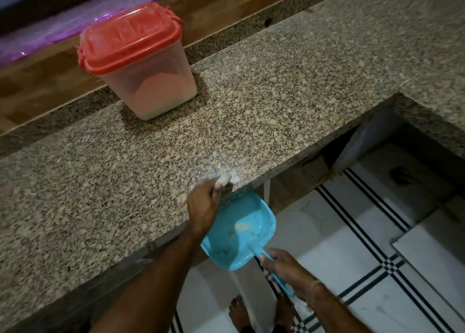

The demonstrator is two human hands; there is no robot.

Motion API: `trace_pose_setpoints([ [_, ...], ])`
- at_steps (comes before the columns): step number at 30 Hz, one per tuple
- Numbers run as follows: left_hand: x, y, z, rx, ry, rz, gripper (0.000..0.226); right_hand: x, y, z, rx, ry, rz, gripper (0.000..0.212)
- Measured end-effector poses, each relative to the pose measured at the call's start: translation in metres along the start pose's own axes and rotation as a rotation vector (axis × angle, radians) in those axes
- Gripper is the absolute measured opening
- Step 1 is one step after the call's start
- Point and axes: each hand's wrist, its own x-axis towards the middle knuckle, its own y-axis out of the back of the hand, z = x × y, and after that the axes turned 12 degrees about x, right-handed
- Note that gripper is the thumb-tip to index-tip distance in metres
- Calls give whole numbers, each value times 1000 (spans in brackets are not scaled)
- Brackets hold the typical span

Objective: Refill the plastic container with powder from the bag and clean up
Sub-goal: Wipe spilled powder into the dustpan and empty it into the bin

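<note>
A clear plastic container (151, 81) with a shut red lid (128, 38) stands at the back of the granite counter (251, 93), partly filled with pale powder. My left hand (203, 204) rests on the counter's front edge, its powder-dusted fingers curled flat against the stone and holding nothing I can see. My right hand (286, 269) grips the handle of a blue dustpan (239, 229), held just under the counter edge below the left hand. A little powder lies in the pan. No bag is in view.
A wooden ledge (226, 8) runs behind the counter. The counter turns a corner at the right, above a dark recess (402, 161). White floor tiles with black stripes (364, 244) lie below. My bare feet (261, 315) stand by the counter.
</note>
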Motion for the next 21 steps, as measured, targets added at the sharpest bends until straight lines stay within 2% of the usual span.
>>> trace_pose_setpoints([
  [4,30,6,-4,-55,-176,-246,75,1,-2,3,-18,-11,-4,26],
  [6,42,9,-8,-49,-183,-404,60,2,-4,3,-37,-21,9,35],
  [8,49,12,-6,-48,-157,-462,50,3,-5,0,-55,-20,13,39],
  [11,39,8,0,-43,-187,-326,47,3,-3,-4,-84,0,5,36],
  [14,3,4,6,-53,-185,-234,20,2,-1,-2,-71,5,-1,26],
  [16,-20,5,9,16,-173,-214,11,0,1,-2,-55,4,-12,23],
  [19,-37,15,5,-11,-154,-131,17,-2,1,-5,-40,-1,-29,22],
  [21,-34,28,-9,-92,-31,-50,25,-2,-1,-8,-33,8,-37,23],
])
